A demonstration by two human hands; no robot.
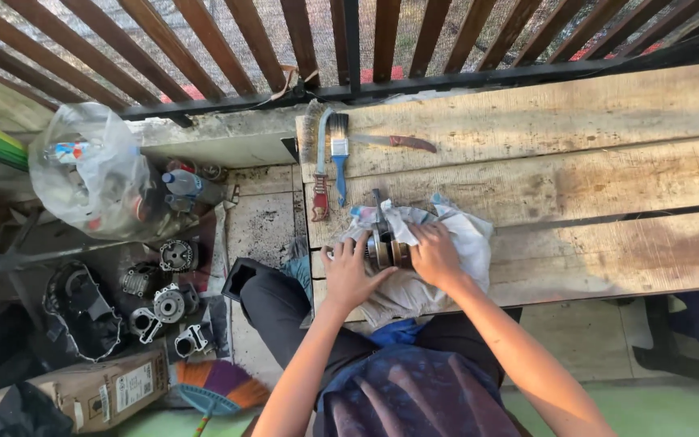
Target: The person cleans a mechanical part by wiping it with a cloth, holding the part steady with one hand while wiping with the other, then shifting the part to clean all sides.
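Metal engine part (383, 247) sat on a white rag (455, 235) at the bench (608, 162) front edge, cushioned. Left hand (349, 271) braced its side, grip apart; right hand (434, 255) pressed on top, fingers probably curled over it. Brushes (329, 162) lay just behind the rag.

Surface (576, 162): bare wooden planks, rough, weathered, stained, matt. Cloth (455, 235): whitish woven fabric, crumpled, soiled. Engine part (383, 247) on cloth: metal, dull grey with some sheen. Paintbrush (339, 158): glossy blue plastic handle, dark bristles. Knife (394, 142): worn metal blade, brownish handle. Bag (95, 174) on floor: clear glossy plastic film. Railing (228, 48): brown slats, matt.
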